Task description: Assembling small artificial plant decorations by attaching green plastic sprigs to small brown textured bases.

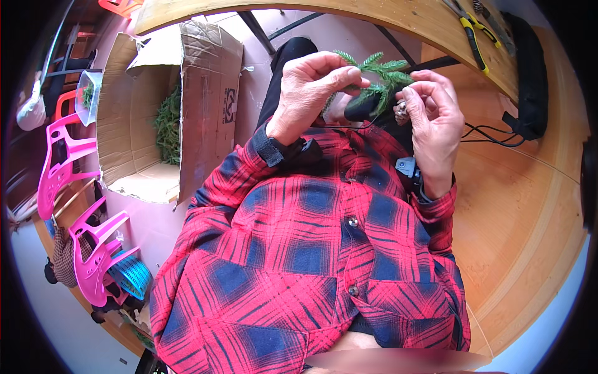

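Above my lap, a green artificial-looking pine sprig stretches between my two hands. My left hand is closed, thumb against forefinger, at the sprig's left side. My right hand pinches the sprig's right side between thumb and fingers. A small brown pine cone hangs just beside my right thumb; whether it is fixed to the sprig cannot be made out. A thin dark strand curves below the sprig, between the hands. The exact spots where the fingertips grip are partly hidden.
To the left stands an open cardboard box with green sprigs inside. Pink plastic stools and a blue basket lie farther left. Yellow-black pliers rest on the wooden table ahead, near a long black case.
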The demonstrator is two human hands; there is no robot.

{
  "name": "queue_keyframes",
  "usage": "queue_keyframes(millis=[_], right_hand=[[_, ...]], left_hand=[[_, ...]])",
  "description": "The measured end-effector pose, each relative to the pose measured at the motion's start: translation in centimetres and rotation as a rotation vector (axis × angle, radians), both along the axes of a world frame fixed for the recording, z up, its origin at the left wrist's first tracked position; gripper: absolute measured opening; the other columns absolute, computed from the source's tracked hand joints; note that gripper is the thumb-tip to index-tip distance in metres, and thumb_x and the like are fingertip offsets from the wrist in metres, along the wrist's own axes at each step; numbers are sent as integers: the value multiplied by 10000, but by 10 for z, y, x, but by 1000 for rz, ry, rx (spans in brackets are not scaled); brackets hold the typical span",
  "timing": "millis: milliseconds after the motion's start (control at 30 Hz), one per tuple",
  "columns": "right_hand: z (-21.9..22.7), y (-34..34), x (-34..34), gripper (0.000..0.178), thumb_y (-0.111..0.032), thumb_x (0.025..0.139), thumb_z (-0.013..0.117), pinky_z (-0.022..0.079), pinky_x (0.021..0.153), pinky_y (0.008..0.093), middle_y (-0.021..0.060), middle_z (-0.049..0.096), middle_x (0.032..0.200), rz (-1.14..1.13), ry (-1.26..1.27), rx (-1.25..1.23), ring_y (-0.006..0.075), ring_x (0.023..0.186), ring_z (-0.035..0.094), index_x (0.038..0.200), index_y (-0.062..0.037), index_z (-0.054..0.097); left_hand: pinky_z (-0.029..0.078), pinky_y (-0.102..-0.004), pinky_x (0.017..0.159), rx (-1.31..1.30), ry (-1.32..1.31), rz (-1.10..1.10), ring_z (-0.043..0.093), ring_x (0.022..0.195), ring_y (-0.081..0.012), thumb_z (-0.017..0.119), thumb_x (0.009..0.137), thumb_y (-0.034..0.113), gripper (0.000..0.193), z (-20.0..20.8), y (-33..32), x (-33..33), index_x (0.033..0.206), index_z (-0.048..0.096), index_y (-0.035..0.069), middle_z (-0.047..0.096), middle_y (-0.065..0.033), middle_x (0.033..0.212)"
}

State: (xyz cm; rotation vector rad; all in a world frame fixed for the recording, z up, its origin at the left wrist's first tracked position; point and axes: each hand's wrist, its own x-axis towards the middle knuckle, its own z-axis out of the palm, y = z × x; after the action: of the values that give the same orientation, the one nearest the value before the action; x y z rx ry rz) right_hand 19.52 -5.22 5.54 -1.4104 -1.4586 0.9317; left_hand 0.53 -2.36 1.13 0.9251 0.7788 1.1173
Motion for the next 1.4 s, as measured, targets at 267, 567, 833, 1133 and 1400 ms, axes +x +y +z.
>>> queue_keyframes(millis=[267,567,833,1133,1400], right_hand=[[35,-16,-11,38,29,866,615,471,594,202,45,517,974,-13,-208,223,70,693,553,835,29,593],[11,-3,-23,68,57,803,646,486,646,275,90,550,930,66,-390,336,171,775,583,823,22,592],[12,0,-33,91,51,783,674,488,673,301,90,558,906,29,-353,375,199,800,583,840,14,612],[7,-1,-35,138,57,765,706,499,666,268,88,570,906,-21,-200,331,178,762,596,876,13,637],[8,-5,-34,117,79,785,678,497,636,249,92,577,881,-8,-328,415,153,726,598,872,16,632]], left_hand=[[558,-245,721,31,-4,160,682,801,-156,657,873,44,125,1,-3,3,944,643,-58,687,-105,838],[533,-215,693,134,49,158,660,762,-107,677,859,43,117,3,-11,12,928,651,-49,686,-73,816],[495,-222,595,370,324,212,604,644,-91,715,807,27,103,5,-12,9,879,661,-23,680,-58,775],[528,-281,633,817,574,360,657,706,-253,699,745,-15,136,12,-5,6,874,663,9,658,-116,789],[548,-319,662,1003,731,248,666,758,-270,686,747,3,175,15,-9,-3,918,662,27,663,-115,846]])
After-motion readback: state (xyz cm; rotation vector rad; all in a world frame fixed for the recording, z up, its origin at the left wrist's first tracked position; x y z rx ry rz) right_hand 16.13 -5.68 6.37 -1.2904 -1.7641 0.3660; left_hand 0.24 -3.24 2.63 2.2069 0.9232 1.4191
